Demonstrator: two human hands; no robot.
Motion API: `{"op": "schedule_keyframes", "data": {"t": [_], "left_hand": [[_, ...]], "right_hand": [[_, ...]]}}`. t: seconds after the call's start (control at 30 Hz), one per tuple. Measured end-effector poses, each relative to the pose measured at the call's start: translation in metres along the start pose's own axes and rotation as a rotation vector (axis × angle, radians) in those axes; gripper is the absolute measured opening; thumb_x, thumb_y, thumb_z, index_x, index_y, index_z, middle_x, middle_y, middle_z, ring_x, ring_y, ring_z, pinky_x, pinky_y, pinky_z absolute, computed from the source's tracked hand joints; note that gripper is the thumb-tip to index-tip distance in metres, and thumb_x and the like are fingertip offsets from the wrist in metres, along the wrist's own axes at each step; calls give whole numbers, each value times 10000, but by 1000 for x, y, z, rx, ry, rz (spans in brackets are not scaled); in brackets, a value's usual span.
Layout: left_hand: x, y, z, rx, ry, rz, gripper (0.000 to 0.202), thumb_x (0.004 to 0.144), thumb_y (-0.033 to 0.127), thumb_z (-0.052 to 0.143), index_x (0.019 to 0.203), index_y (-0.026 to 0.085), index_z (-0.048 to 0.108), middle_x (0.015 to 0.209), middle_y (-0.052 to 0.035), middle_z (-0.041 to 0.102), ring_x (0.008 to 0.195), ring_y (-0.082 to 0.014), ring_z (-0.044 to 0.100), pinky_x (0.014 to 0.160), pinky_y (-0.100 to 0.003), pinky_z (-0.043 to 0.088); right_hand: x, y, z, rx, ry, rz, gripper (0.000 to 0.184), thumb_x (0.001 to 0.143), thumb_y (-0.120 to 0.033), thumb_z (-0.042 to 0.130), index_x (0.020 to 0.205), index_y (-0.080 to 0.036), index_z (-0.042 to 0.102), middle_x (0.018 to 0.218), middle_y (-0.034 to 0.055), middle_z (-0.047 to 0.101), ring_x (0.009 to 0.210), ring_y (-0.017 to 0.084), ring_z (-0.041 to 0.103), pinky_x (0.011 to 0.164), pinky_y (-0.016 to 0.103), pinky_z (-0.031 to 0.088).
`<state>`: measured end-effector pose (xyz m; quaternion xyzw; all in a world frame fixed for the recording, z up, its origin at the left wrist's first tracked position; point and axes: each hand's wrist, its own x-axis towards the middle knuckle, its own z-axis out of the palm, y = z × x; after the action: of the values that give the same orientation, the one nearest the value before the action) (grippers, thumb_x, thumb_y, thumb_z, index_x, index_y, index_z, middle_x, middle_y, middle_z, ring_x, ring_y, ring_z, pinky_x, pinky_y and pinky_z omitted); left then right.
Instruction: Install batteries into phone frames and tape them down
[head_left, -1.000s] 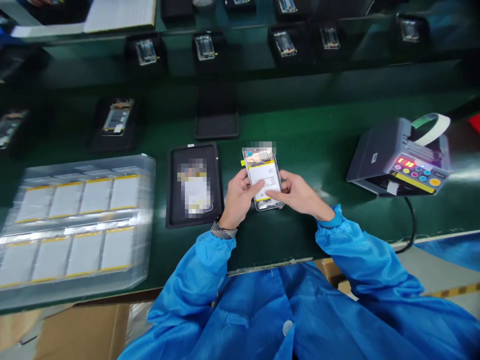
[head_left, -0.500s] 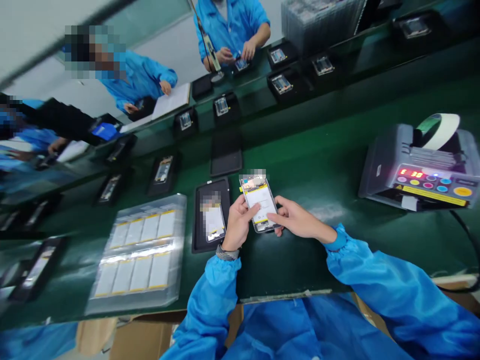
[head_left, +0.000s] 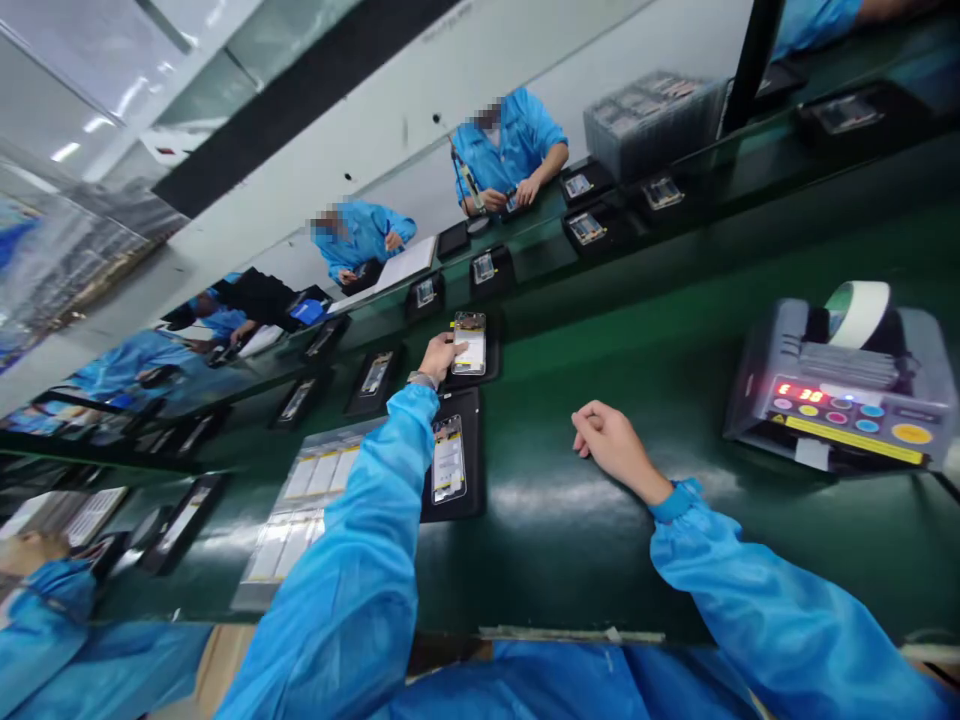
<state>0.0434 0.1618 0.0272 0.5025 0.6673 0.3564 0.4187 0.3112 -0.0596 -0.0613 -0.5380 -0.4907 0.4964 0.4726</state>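
Left hand [head_left: 441,358] at full reach, fingers [head_left: 454,348] against the left edge of a phone housing [head_left: 469,345], which lies flat in a black tray [head_left: 490,345]. Hand is small at this range, so can't say whether the grip is clenched on the housing or just laid against it. Dark band on the left wrist [head_left: 422,380].

Right hand [head_left: 615,448] released: empty, fingers loosely curled, low on the green worktop [head_left: 570,570] (touching it, by the look), well apart from both housings.

Second phone housing [head_left: 448,460], white label and yellow strips, sits in a nearer black tray [head_left: 471,470], just beside the left blue sleeve [head_left: 375,500]. Clear plastic tray of white, yellow-edged packs [head_left: 300,530] is partly hidden behind that sleeve.

Right side of the worktop: grey tape dispenser [head_left: 840,390], red digits lit, coloured buttons, white tape roll [head_left: 859,313] on top.

Far bench: row of black trays with housings [head_left: 586,228]. Two co-workers in blue coats beyond it: one [head_left: 510,150] at an electric screwdriver [head_left: 469,182], one [head_left: 364,235] beside a white sheet [head_left: 405,263].
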Motion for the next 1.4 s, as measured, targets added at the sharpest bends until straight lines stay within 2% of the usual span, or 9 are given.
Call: {"op": "schedule_keyframes", "data": {"t": [0.23,0.37,0.5,0.63,0.77,0.83,1.0,1.2,1.4], "left_hand": [[36,-2,7,170,-15,-8,314,997,409,632,1141,132,666,1082,-76,694,926,-183,686,835,-382,600],[40,-12,-1,336,110,26,289,912,374,735,1037,117,685,1137,-114,699,1121,-259,659,996,-440,529],[29,-28,-12,425,200,89,412,747,339,854,1052,111,697,1358,-217,628,1427,-379,454,1178,-409,356],[9,-52,-9,425,243,134,679,708,404,872,1256,94,616,1546,-272,459,1509,-401,337,1241,-449,225],[9,-64,-7,360,277,63,808,702,531,851,1261,34,545,1517,-379,414,1506,-395,348,1210,-435,244],[14,-62,-10,340,274,28,792,715,556,832,1238,38,540,1503,-388,422,1495,-384,374,1198,-428,264],[27,-55,-12,445,280,-78,778,717,413,828,1323,44,509,1528,-391,397,1500,-487,319,1204,-606,203],[24,-51,-11,564,298,-145,836,757,480,772,1419,70,468,1560,-336,394,1503,-457,328,1217,-558,235],[9,-30,-9,585,291,-149,744,809,398,686,1398,12,448,1518,-376,394,1475,-507,333,1190,-579,274]], "right_hand": [[-1,2,4,-230,-23,-69,239,929,-415,458,794,-231,531,644,23,675,556,177,648,564,257,457],[-2,1,2,-278,-26,-72,243,929,-427,449,796,-239,527,638,22,670,560,187,643,566,265,448],[-3,5,1,-329,-28,-77,276,929,-468,444,802,-244,543,656,32,678,592,207,652,576,279,432],[-5,12,4,-439,-15,-121,299,928,-492,453,829,-246,592,666,35,690,624,230,659,604,302,399],[-7,12,7,-511,7,-138,306,918,-497,458,822,-245,600,661,43,693,610,240,652,607,315,381],[-8,10,7,-504,9,-145,317,921,-505,448,809,-244,589,651,48,689,603,239,649,614,317,391],[-9,4,7,-493,-28,-130,318,929,-499,434,794,-245,569,654,47,686,619,235,651,642,314,408],[-9,2,8,-501,-16,-139,273,943,-444,447,805,-240,563,667,44,686,637,223,653,642,299,407],[-11,-5,13,-428,30,-147,334,991,-496,448,777,-244,498,645,24,639,641,210,647,656,282,429]]}}
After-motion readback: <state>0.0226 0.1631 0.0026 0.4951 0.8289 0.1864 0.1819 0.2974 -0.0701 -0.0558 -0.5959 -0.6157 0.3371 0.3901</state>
